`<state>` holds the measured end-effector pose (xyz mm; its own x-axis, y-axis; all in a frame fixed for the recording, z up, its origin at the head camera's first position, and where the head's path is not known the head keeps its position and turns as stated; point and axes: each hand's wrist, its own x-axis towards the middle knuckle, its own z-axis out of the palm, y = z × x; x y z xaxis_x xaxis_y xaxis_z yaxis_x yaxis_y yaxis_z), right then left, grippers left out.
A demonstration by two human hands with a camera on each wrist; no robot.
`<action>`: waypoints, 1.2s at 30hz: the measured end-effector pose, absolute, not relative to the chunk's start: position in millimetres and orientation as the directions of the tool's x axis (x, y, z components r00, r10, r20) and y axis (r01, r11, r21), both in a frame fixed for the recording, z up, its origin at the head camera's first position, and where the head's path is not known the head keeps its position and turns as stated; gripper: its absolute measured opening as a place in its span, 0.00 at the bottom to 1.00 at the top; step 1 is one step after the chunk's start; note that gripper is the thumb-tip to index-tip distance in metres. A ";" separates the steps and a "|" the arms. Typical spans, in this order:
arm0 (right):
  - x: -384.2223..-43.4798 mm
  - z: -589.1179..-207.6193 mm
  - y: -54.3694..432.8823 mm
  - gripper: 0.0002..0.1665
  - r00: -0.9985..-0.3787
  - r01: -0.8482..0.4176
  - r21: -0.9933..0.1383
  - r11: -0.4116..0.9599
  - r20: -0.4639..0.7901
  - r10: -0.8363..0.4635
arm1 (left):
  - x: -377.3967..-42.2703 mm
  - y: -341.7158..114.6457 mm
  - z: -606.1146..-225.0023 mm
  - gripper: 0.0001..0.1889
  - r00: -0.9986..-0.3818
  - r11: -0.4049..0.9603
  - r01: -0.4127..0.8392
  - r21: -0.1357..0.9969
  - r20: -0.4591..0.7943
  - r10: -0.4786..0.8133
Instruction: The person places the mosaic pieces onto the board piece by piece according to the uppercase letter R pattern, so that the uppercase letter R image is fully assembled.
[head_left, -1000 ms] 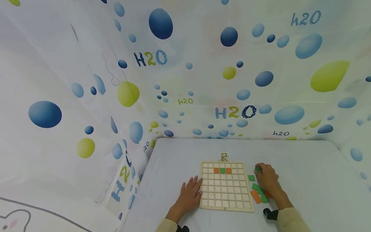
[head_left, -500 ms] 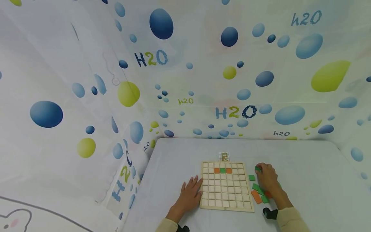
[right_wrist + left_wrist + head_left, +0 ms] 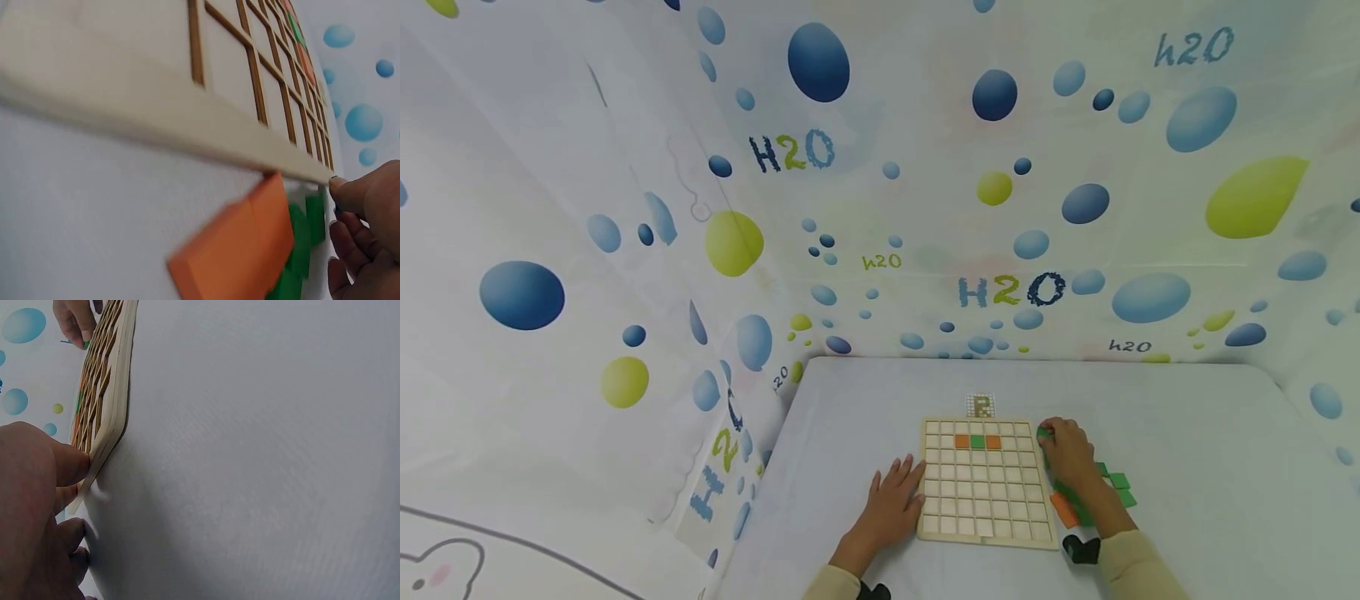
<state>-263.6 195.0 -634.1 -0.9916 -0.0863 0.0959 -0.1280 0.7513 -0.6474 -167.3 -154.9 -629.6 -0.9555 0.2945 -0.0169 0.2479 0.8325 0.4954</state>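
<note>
The wooden grid board [image 3: 981, 504] lies on the white table, with an orange tile [image 3: 962, 442], a green tile [image 3: 977, 442] and a second orange tile [image 3: 993, 442] side by side in its second row. My left hand [image 3: 891, 504] rests against the board's left edge, fingers extended. Beside the upper right corner, my right hand [image 3: 1070, 454] pinches a small green tile [image 3: 1042, 432] between thumb and fingertips. Beneath the right hand and wrist, partly hidden, lie loose green tiles [image 3: 1120, 481] and an orange tile [image 3: 1063, 510], also seen close up in the right wrist view.
A small printed card [image 3: 981, 406] with a gridded pattern sits just behind the board's far edge. The table [image 3: 850, 400] ends at a wall [image 3: 910, 208] of white sheeting with blue and green dots. Black straps [image 3: 1081, 550] are on both wrists.
My right hand has moved left with the green tile, from over the loose tiles to the board's right edge. More loose green tiles show behind the wrist. The left hand stays put.
</note>
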 end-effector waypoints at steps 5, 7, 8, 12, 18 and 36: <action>-259.4 -634.9 176.0 0.18 -0.987 -0.161 -0.624 0.764 0.103 -0.124 | -167.6 -154.3 -626.7 0.29 -0.955 0.834 0.236 0.498 -0.039 0.294; -257.7 -634.2 169.8 0.17 -0.986 -0.165 -0.602 0.782 0.104 -0.128 | -167.9 -154.1 -626.4 0.29 -0.956 0.838 0.233 0.494 -0.043 0.291; -257.0 -633.6 167.4 0.17 -0.987 -0.163 -0.589 0.791 0.103 -0.126 | -168.2 -154.0 -626.7 0.29 -0.956 0.840 0.229 0.492 -0.047 0.289; -254.4 -628.0 161.6 0.16 -0.988 -0.151 -0.565 0.811 0.100 -0.115 | -168.4 -153.9 -628.2 0.29 -0.958 0.846 0.225 0.483 -0.048 0.282; -253.0 -625.3 158.7 0.16 -0.989 -0.149 -0.594 0.791 0.087 -0.121 | -167.0 -154.5 -627.8 0.29 -0.957 0.837 0.239 0.492 -0.025 0.288; -250.5 -631.6 143.8 0.06 -0.975 -0.222 -0.598 0.770 0.149 -0.165 | -164.5 -154.8 -628.6 0.29 -0.955 0.820 0.253 0.513 -0.004 0.297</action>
